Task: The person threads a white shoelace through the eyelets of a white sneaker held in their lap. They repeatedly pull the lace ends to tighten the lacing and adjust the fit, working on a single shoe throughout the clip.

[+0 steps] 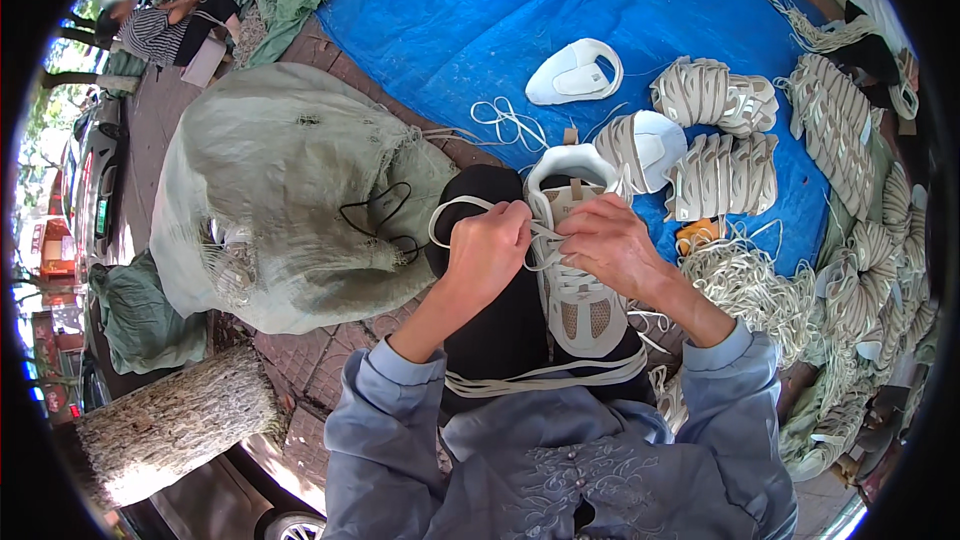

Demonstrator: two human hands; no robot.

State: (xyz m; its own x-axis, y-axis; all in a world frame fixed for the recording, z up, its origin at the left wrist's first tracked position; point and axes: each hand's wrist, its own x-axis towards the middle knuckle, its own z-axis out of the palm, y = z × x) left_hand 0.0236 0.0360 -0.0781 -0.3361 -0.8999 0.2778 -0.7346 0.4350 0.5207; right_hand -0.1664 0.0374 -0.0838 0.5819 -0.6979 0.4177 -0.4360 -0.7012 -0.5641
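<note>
A beige and white shoe upper (pixel 590 325) lies along my dark-clad thigh, its heel opening away from me and its toe toward me. White laces criss-cross its front. My left hand (pixel 488 248) is closed in a pinch on a white shoelace (pixel 447 208), which loops out to the left. On the upper's right side, my right hand (pixel 612 240) has its fingers bent and pressed together at the lacing; a lace runs under them, its end hidden. A bundle of loose laces (pixel 550 380) is draped across my lap.
A blue tarp (pixel 450 30) carries a single upper (pixel 572 72) and stacked uppers (pixel 722 180). Tangled laces (pixel 750 290) lie at right, beside more bundled uppers (pixel 835 130). A large grey-green sack (pixel 290 190) and a tree trunk (pixel 180 420) stand left. A person (pixel 165 35) sits far left.
</note>
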